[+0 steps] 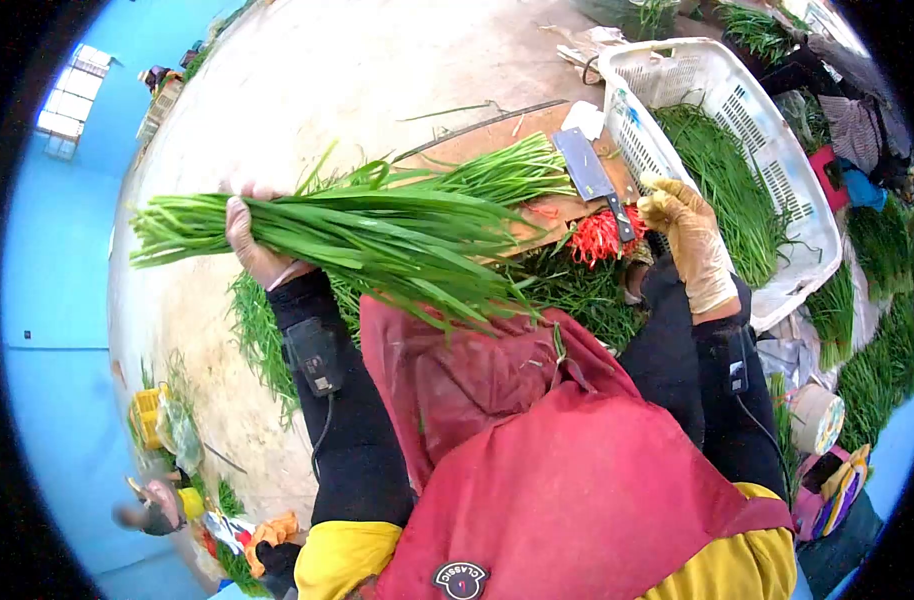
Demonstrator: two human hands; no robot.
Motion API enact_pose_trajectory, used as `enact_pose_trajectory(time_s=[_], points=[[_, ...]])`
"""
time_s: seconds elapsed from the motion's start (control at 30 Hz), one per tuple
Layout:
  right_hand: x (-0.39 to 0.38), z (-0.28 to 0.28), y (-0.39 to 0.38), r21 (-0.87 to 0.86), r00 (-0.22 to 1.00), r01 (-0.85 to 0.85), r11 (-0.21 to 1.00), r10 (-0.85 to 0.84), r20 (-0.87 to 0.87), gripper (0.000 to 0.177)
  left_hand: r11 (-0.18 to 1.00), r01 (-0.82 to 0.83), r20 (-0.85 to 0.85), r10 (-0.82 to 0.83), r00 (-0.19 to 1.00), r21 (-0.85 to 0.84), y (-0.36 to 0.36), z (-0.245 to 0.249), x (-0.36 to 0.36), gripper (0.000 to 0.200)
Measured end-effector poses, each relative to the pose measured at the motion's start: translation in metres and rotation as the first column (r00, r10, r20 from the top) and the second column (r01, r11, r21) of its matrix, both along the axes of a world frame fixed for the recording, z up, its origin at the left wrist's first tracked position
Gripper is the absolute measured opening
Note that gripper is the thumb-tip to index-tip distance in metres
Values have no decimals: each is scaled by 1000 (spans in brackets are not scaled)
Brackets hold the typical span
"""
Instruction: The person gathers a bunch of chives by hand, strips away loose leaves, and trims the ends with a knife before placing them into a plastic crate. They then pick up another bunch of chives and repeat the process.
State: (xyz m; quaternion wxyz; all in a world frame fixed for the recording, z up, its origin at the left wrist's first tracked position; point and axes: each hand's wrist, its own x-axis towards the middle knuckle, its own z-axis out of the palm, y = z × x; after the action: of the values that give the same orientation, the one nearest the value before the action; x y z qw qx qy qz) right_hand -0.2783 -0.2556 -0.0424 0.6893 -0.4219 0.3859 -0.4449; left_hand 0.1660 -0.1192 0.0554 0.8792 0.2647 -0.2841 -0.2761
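Observation:
A long bunch of garlic chives is gripped in my left hand, its cut stalk ends to the left and its leaves hanging right over my lap. My right hand, in a pale glove, is raised beside the white basket with its fingers curled together; what they may hold is hidden. Between my hands, a second bunch of chives lies on a brown board. A cleaver with a black handle rests there too, its handle over a pile of red ties.
A white plastic basket holding loose chives stands at the right. Loose greens cover the floor by my legs. A white tub and more chives are at the far right. A yellow crate sits at the left.

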Motion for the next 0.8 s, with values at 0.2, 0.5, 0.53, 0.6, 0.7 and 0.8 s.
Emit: enact_pose_trajectory(time_s=[0.2,0.5,0.53,0.6,0.7,0.8], points=[[35,-2,-4,7,978,-127,992,127,-167,28,997,51,77,-46,996,-61,-20,3,18,49],[47,-51,-20,81,974,-200,976,207,-89,26,808,-425,881,-228,414,409,-84,10,-2,53],[47,-52,-22,116,977,-189,975,199,-75,27,834,-386,900,-263,348,393,-99,-9,-14,51],[50,-50,-23,112,978,-190,975,198,-70,26,736,-546,866,-499,-40,399,-128,-40,-29,66],[51,-46,-25,105,969,-223,969,232,-84,26,724,-498,721,-647,-250,477,-164,-79,-63,68],[53,-40,-24,134,961,-232,964,248,-124,28,669,-537,635,-718,-286,514,-192,-144,-73,79]])
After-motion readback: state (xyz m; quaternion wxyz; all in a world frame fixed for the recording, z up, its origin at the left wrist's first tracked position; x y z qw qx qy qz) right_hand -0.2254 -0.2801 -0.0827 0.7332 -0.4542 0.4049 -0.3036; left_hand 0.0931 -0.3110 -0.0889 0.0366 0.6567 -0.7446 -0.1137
